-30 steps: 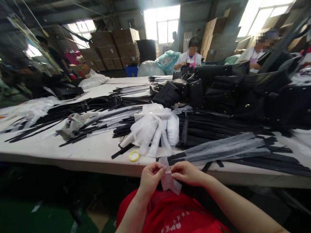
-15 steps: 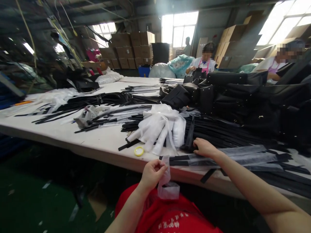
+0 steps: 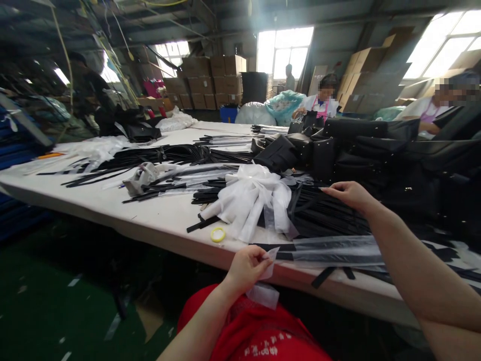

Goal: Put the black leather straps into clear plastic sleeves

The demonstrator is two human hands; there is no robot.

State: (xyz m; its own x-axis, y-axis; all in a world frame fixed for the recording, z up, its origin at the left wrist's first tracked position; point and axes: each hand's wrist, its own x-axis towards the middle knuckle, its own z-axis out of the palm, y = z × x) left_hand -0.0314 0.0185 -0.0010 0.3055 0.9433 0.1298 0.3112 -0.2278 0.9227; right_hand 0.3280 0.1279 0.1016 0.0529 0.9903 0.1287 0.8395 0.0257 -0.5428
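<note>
Indoors: pale table (image 3: 167,218), black straps (image 3: 330,213); cartons (image 3: 203,80) behind. Left hand (image 3: 246,266) pinches translucent film (image 3: 263,296); right hand (image 3: 352,195), grip unclear.

"What does the person have on?"
"A red garment (image 3: 259,323), with white characters (image 3: 265,347) across the front."
"Can you read them?"
"No, too blurred."
"And the sleeves?"
"None reach the forearms (image 3: 404,245); those are bare. So are the left hand (image 3: 246,268) and right hand (image 3: 353,195)."
</note>
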